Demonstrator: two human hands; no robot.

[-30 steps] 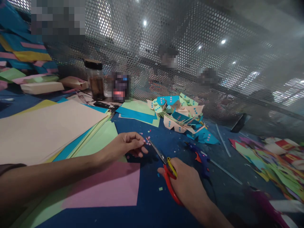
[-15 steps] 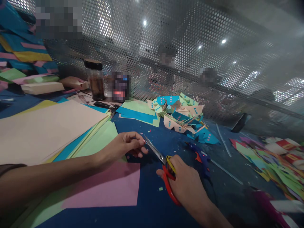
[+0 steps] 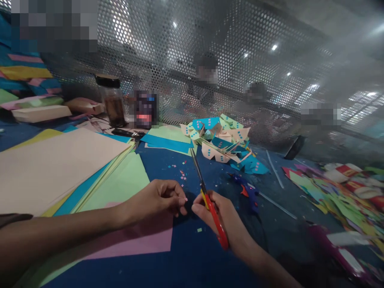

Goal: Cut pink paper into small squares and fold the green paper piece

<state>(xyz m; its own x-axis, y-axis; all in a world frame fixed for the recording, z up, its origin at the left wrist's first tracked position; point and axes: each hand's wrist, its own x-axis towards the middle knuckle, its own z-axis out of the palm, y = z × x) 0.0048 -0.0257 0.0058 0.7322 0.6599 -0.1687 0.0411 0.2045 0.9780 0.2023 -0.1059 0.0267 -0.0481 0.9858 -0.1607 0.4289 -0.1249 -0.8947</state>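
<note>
Pinched in left hand (image 3: 165, 196): pink paper bit (image 3: 186, 199); gripped in right hand (image 3: 223, 214): red-and-yellow-handled scissors (image 3: 205, 192); beyond: paper scraps (image 3: 183, 176), folded paper models (image 3: 222, 142); at right: blue glue gun (image 3: 251, 196); half-hidden by left forearm (image 3: 99, 222): pink sheet (image 3: 150, 242).

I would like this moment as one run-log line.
Left hand: pinches pink scrap; Right hand: holds scissors; Pink sheet: partly under left forearm; Blue glue gun: right of scissors

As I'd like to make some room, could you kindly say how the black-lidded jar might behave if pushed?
The jar is taller than wide, so it could tip if pushed high up. Its brown contents probably make it fairly heavy, and, looking smooth-sided, it may be slippery.
</note>
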